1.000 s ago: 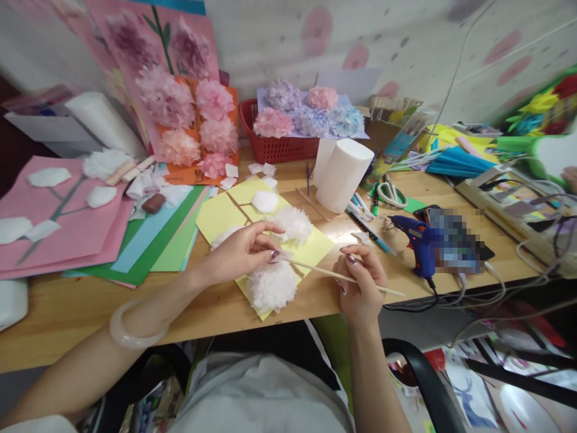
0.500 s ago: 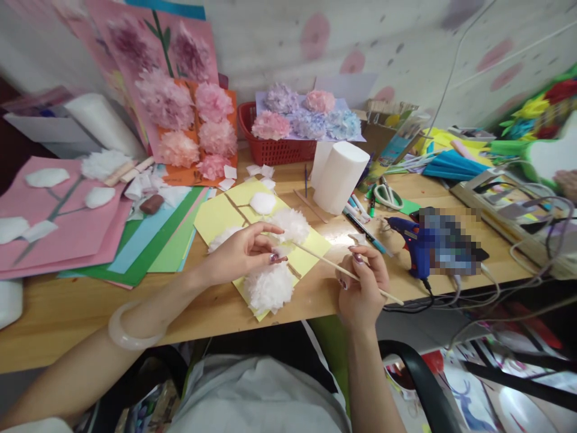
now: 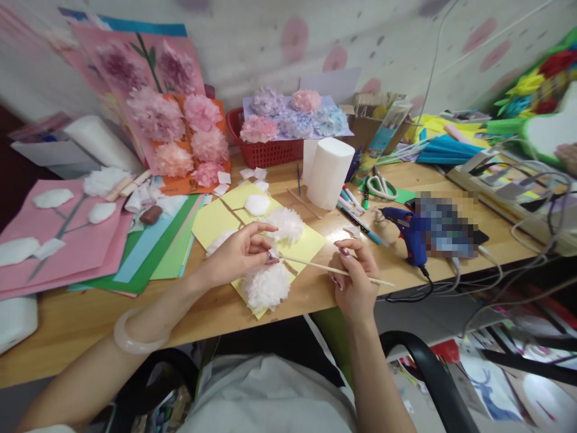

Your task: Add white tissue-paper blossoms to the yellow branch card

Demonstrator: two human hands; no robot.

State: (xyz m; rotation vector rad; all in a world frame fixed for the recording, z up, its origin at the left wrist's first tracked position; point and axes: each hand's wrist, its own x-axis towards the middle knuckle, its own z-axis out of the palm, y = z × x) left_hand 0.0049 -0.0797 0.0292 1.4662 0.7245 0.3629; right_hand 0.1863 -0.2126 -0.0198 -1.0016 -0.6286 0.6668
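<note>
My right hand (image 3: 356, 276) is closed around a thin wooden stick (image 3: 311, 263), which lies nearly level. The stick's left end reaches the fingertips of my left hand (image 3: 243, 252). My left fingers are pinched together above a yellow card (image 3: 311, 237); what they hold, apparently something small and whitish, is unclear. On the card are fluffy white paper flowers (image 3: 267, 287), one just below my left hand and another (image 3: 287, 224) above it. A flat white paper shape (image 3: 257, 205) and brown stem lines also show on it. My left hand hides part of the card.
A blue glue gun (image 3: 412, 234) lies right of my hands, by a phone-like device and cables. Behind stand a white paper roll (image 3: 331, 171) and a red basket (image 3: 270, 153). Scissors (image 3: 382, 187) and markers lie nearby. Pink card (image 3: 27, 210) and coloured sheets are at left.
The stick's left end has come down from beside the upper white flower to my left fingertips, and the stick is more level. The whole view has shifted slightly.
</note>
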